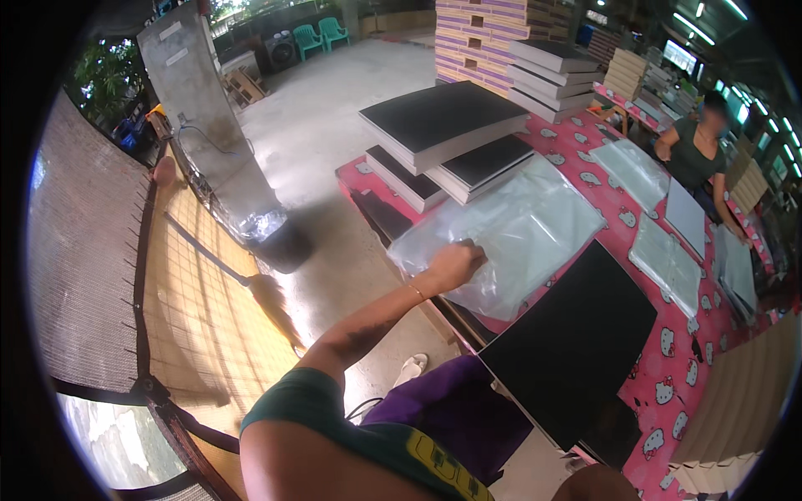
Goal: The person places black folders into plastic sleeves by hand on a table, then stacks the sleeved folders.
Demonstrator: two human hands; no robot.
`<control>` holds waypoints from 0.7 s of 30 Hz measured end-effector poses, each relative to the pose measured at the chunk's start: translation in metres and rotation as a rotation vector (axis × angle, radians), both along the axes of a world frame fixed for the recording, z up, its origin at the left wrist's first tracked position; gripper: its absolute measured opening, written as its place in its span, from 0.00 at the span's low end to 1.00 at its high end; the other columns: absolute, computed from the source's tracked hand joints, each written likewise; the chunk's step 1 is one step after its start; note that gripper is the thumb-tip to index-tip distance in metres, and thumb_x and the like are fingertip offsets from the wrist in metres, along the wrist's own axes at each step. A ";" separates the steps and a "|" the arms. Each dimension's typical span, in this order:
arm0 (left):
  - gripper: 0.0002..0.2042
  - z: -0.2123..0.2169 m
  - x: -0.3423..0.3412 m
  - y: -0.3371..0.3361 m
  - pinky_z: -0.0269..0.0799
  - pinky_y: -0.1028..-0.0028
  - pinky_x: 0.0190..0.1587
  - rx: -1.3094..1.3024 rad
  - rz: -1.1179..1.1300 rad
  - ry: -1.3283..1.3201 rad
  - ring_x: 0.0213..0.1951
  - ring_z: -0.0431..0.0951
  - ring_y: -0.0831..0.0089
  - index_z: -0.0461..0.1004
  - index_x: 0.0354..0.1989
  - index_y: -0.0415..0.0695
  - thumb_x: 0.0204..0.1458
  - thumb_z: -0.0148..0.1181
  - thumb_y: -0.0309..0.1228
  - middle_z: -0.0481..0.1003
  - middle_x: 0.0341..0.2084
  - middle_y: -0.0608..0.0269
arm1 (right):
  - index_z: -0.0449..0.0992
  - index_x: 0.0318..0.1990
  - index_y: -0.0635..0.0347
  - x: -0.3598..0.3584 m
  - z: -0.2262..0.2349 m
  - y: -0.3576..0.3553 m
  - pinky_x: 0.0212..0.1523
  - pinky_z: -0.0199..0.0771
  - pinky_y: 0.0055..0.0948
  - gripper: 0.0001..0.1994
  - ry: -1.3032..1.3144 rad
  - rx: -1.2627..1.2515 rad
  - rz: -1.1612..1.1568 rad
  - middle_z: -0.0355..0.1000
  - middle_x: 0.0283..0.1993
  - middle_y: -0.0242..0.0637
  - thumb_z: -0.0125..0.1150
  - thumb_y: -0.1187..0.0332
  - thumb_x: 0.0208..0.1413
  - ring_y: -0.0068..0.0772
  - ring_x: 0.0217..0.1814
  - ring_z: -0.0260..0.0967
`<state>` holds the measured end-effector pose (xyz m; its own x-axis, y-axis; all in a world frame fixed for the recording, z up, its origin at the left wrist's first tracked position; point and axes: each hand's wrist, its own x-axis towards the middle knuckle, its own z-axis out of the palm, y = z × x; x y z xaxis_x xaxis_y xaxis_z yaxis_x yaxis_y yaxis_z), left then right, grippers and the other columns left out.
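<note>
My left hand (458,264) reaches over the table with its fingers closed on the top of a stack of clear plastic bags (543,209). The film wrinkles around the fingertips. Right of the bags, and closer to me, lies a large flat black panel (576,334), partly over the table's front edge. A smaller black piece (614,430) shows beside its near corner. Some skin of my right arm (597,486) appears at the lower edge, but the right hand itself does not show. Behind the bags are thick black-topped slabs with pale sides (443,121), stacked unevenly.
A pink patterned cloth covers the table (622,221). More clear bags (666,263) and a pale panel (685,219) lie to the right, where a co-worker (702,154) stands. Stacked cartons (476,42) rise behind. A dark bin (280,238) and a concrete pillar (196,108) stand left.
</note>
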<state>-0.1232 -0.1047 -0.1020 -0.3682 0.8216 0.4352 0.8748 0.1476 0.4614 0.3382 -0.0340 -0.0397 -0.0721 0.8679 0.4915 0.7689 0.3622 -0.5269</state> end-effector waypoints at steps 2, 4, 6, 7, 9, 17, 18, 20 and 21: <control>0.08 0.011 0.003 0.001 0.71 0.61 0.32 0.203 0.063 -0.129 0.31 0.76 0.54 0.76 0.32 0.41 0.53 0.57 0.33 0.74 0.31 0.50 | 0.56 0.63 0.61 -0.029 0.030 -0.003 0.54 0.67 0.38 0.29 0.162 0.082 0.117 0.64 0.58 0.43 0.49 0.52 0.61 0.41 0.56 0.66; 0.07 0.030 0.008 0.009 0.70 0.64 0.31 0.343 0.082 -0.291 0.29 0.76 0.57 0.76 0.32 0.40 0.52 0.58 0.31 0.74 0.31 0.50 | 0.55 0.64 0.61 -0.069 0.058 -0.014 0.54 0.67 0.38 0.30 0.399 0.067 0.321 0.64 0.58 0.43 0.49 0.53 0.61 0.41 0.56 0.66; 0.08 0.046 0.014 0.007 0.68 0.70 0.30 0.457 0.065 -0.463 0.27 0.74 0.62 0.75 0.33 0.37 0.52 0.60 0.30 0.74 0.30 0.51 | 0.55 0.64 0.61 -0.128 0.057 -0.032 0.54 0.67 0.39 0.30 0.710 -0.331 0.709 0.64 0.58 0.43 0.50 0.53 0.61 0.41 0.55 0.66; 0.08 0.056 0.029 0.009 0.68 0.71 0.30 0.460 -0.058 -0.476 0.27 0.74 0.65 0.75 0.33 0.37 0.53 0.59 0.30 0.74 0.29 0.53 | 0.55 0.64 0.61 -0.153 0.048 -0.046 0.54 0.67 0.39 0.30 0.838 -0.559 0.839 0.64 0.58 0.43 0.50 0.53 0.60 0.41 0.55 0.66; 0.09 0.078 0.069 0.007 0.68 0.73 0.31 0.455 -0.313 -0.493 0.27 0.73 0.72 0.76 0.33 0.36 0.56 0.57 0.30 0.74 0.27 0.57 | 0.58 0.61 0.62 -0.195 0.003 -0.066 0.56 0.66 0.38 0.27 1.112 -1.021 1.011 0.62 0.59 0.43 0.54 0.56 0.59 0.39 0.57 0.65; 0.21 0.011 0.107 -0.041 0.56 0.56 0.60 0.335 0.105 -0.231 0.59 0.59 0.48 0.65 0.58 0.46 0.58 0.50 0.42 0.62 0.55 0.42 | 0.64 0.57 0.60 -0.195 -0.015 -0.011 0.57 0.67 0.47 0.19 1.788 -0.820 0.582 0.65 0.57 0.40 0.53 0.63 0.61 0.38 0.56 0.66; 0.24 -0.004 0.095 -0.037 0.53 0.52 0.61 0.180 0.134 -0.083 0.60 0.57 0.46 0.63 0.59 0.47 0.58 0.49 0.45 0.60 0.56 0.41 | 0.63 0.59 0.60 -0.176 -0.014 0.004 0.57 0.68 0.45 0.21 1.818 -0.745 0.462 0.64 0.58 0.42 0.53 0.62 0.61 0.39 0.56 0.66; 0.28 -0.035 0.070 -0.027 0.46 0.45 0.62 -0.146 0.212 0.206 0.62 0.54 0.43 0.59 0.63 0.48 0.58 0.45 0.50 0.56 0.59 0.39 | 0.62 0.60 0.61 -0.144 0.011 0.014 0.57 0.69 0.44 0.23 1.810 -0.607 0.482 0.62 0.59 0.43 0.53 0.60 0.60 0.42 0.59 0.64; 0.29 -0.039 0.062 -0.016 0.44 0.43 0.62 -0.148 0.182 0.200 0.63 0.52 0.43 0.59 0.63 0.49 0.58 0.44 0.52 0.56 0.60 0.39 | 0.63 0.58 0.62 -0.127 0.023 0.012 0.58 0.68 0.45 0.23 1.779 -0.518 0.396 0.63 0.58 0.43 0.53 0.58 0.60 0.43 0.58 0.64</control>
